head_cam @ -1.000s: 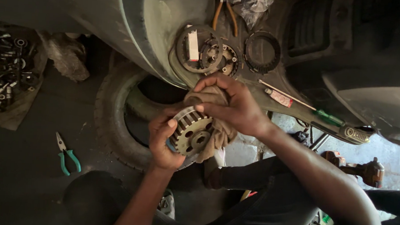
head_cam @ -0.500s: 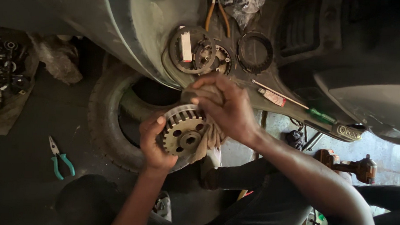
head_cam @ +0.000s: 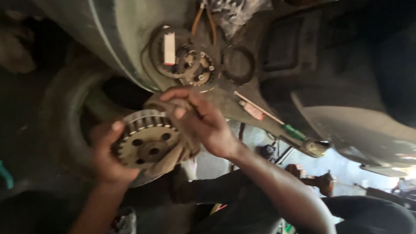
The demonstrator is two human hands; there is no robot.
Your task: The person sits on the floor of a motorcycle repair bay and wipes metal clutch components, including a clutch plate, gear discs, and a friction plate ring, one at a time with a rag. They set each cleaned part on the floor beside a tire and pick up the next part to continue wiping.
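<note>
1. My left hand [head_cam: 105, 157] cups the toothed metal hub [head_cam: 146, 140] from below, thumb hooked on its rim, holding it in front of the tyre [head_cam: 65, 120].
2. My right hand [head_cam: 201, 121] presses a dirty rag [head_cam: 168, 159] against the hub's far edge, fingers curled over the cloth.
3. I judge the step as wiping the hub clean; the next move calls for turning it under the rag while the grip stays firm.
4. Beyond lie a ring [head_cam: 238, 64] and a screwdriver [head_cam: 268, 117] on the scooter body [head_cam: 127, 29].
5. Motion blur smears everything; the hub's back face and the rag's full extent are hidden.
</note>
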